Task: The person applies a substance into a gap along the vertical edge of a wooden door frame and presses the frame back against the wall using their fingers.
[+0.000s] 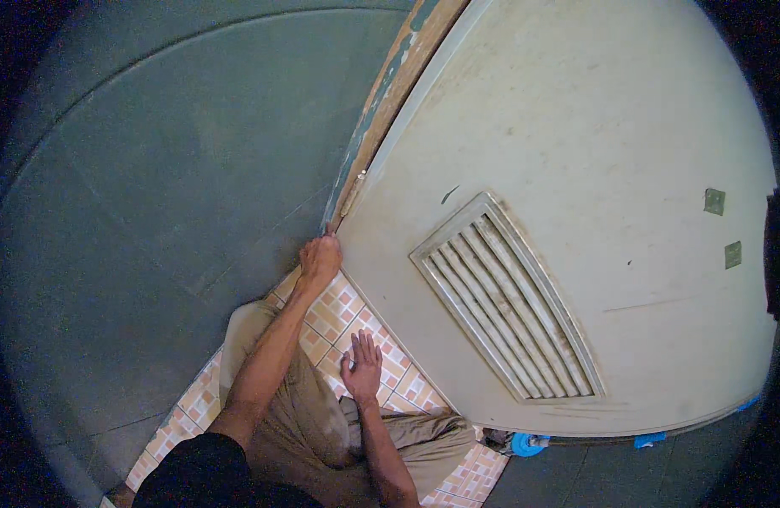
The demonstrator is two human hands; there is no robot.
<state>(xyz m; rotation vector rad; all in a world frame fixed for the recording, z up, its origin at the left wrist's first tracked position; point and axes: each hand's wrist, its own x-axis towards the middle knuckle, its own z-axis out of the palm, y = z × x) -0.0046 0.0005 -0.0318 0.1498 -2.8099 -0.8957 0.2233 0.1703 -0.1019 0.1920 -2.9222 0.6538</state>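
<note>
My left hand is closed in a fist at the foot of the worn wooden door frame, beside the lower corner of an off-white door. What its fingers hold, if anything, is hidden. Just above it, a narrow hinge sits between frame and door. My right hand rests low over the tiled floor, fingers stretched out and holding nothing. A slatted metal vent is set in the lower part of the door, to the right of both hands.
A dark grey-green wall rises on the left, close to my left arm. My bent legs take up the floor below the door. At the door's bottom right lies a blue round object. Two small grey-green patches mark the door.
</note>
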